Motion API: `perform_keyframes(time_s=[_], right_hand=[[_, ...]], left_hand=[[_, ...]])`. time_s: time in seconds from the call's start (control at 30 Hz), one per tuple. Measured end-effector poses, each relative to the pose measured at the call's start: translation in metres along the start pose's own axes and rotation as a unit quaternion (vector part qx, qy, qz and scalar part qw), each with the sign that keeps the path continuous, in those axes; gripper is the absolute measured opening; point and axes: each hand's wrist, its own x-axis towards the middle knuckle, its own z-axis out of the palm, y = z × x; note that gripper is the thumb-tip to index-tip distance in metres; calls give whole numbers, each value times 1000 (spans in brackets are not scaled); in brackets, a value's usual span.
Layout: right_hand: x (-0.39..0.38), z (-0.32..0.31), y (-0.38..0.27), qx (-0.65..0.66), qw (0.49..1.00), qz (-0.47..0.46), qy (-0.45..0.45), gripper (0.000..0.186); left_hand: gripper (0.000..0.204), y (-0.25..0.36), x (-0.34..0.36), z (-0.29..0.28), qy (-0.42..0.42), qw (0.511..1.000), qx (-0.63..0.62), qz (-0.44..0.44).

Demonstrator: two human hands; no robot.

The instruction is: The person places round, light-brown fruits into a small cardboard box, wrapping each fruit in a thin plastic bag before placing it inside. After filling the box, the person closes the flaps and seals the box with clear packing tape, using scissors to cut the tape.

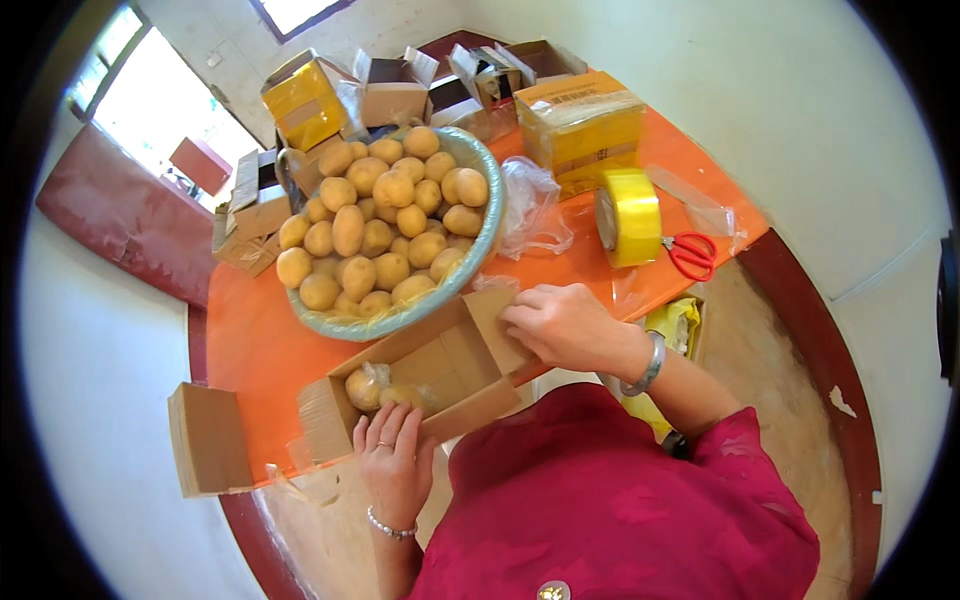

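Observation:
A small open cardboard box [450, 350] lies at the table's near edge, with plastic-wrapped yellow-brown round fruit [365, 385] inside at its left end. My left hand [390, 450] has its fingers bent over the box's near side, beside the fruit. My right hand [555, 325] grips the raised flap at the box's right end, thumb and fingertips partly hidden. Behind the box, a wide basin [320, 328] lined with clear plastic is heaped with several more of the round fruit [350, 230].
The orange table [255, 345] holds opened cartons [395, 95], a yellow-taped box [575, 120], a yellow tape roll [628, 220], red scissors [690, 258], a crumpled bag [530, 205] and folded cardboard [205, 435]. A pale wall [820, 120] curves along the right.

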Motion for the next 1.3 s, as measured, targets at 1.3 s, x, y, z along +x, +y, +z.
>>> perform_keyframes(time_s=[1.3], right_hand=[[-107, -82, 65, 103, 905, 287, 298, 15]], left_hand=[[57, 127, 21, 123, -285, 546, -756, -224]])
